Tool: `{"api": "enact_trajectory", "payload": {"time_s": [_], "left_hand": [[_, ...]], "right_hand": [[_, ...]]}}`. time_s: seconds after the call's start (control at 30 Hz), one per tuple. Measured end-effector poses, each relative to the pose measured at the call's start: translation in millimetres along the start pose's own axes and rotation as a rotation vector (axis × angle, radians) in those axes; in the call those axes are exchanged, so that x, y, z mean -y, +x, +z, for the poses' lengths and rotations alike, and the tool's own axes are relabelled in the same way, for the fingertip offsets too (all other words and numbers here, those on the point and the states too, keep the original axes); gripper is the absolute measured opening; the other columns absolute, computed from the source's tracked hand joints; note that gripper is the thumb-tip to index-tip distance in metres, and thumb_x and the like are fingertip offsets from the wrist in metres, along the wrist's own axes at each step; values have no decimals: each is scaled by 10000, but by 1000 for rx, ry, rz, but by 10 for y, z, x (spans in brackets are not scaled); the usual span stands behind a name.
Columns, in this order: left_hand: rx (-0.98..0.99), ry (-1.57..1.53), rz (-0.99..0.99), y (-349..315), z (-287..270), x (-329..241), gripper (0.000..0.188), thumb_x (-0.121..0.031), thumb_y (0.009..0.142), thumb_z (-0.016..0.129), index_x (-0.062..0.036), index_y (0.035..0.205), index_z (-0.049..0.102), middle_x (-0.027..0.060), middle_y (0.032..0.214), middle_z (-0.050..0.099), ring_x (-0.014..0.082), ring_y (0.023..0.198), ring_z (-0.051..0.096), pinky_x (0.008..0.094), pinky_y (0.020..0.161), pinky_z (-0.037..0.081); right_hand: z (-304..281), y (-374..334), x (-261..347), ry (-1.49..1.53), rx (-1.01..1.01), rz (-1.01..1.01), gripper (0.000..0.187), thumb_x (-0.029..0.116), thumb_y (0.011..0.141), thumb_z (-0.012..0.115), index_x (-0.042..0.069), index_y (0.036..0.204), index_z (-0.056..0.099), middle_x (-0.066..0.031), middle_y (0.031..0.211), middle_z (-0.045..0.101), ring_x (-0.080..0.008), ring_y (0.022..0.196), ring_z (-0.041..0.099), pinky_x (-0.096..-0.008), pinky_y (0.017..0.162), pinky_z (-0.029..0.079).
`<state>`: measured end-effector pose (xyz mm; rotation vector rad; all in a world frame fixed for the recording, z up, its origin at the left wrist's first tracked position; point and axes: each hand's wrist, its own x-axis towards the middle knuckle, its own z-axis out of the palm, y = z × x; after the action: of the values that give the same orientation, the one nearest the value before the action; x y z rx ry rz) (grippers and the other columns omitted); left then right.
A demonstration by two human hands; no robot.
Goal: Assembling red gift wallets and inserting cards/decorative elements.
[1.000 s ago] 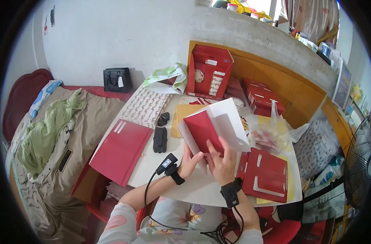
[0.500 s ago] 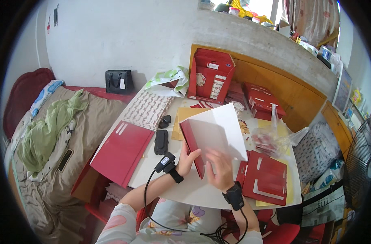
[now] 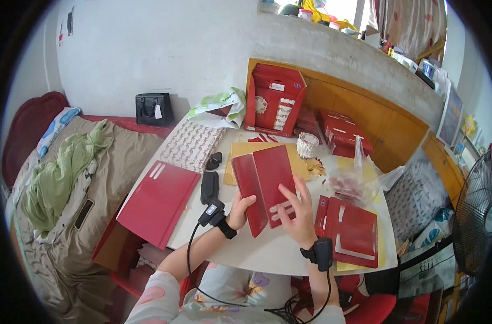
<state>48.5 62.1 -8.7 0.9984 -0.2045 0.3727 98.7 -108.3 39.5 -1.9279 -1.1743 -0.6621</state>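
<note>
A folded red cardboard sheet (image 3: 273, 171) is held up above the middle of the white table (image 3: 246, 251). My left hand (image 3: 239, 211) grips its left side, thumb on the front face. My right hand (image 3: 300, 215) is at its lower right, fingers spread over the panel near two pale slots; whether they press on it is hard to tell. Flat red sheets (image 3: 159, 202) with slots lie to the left. On the right side lies a stack of folded red cardboard pieces (image 3: 354, 232).
Behind the sheet stand an upright red box (image 3: 275, 100) and a roll of white labels (image 3: 308, 146). Black cases (image 3: 209, 186), a patterned pad (image 3: 192, 143) and a clear plastic bag (image 3: 354, 181) lie around. A fan (image 3: 475, 216) stands at far right, a bed (image 3: 105, 183) at left.
The cardboard's right panel, raised with its white inside showing before, is now folded over with the red face showing. My right hand's fingers have spread across it.
</note>
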Motion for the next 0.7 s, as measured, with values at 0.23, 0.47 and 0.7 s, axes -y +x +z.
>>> {"api": "enact_trajectory", "payload": {"time_s": [0.23, 0.47, 0.7], "left_hand": [[-64, -242, -238, 22, 13, -95, 444, -178, 797, 531, -9, 1192, 419, 127, 1120, 524, 196, 998, 538, 334, 844, 445], [-81, 427, -91, 88, 173, -209, 306, -134, 813, 620, 4, 1066, 519, 85, 978, 608, 138, 855, 594, 274, 752, 489], [-175, 406, -79, 144, 77, -292, 278, -135, 816, 619, 27, 1031, 549, 81, 970, 615, 128, 839, 592, 270, 741, 482]], "right_hand": [[84, -60, -71, 221, -105, 334, 602, 85, 761, 636, -23, 1256, 311, -228, 1061, 536, -327, 897, 590, -348, 713, 482], [33, -44, -71, 250, -181, 342, 307, 29, 797, 576, -6, 1055, 412, -198, 887, 606, -297, 787, 628, -324, 621, 489], [-115, -4, -122, 256, -308, 413, 303, 23, 797, 569, 2, 1063, 426, -193, 896, 602, -291, 795, 629, -328, 621, 502]]}}
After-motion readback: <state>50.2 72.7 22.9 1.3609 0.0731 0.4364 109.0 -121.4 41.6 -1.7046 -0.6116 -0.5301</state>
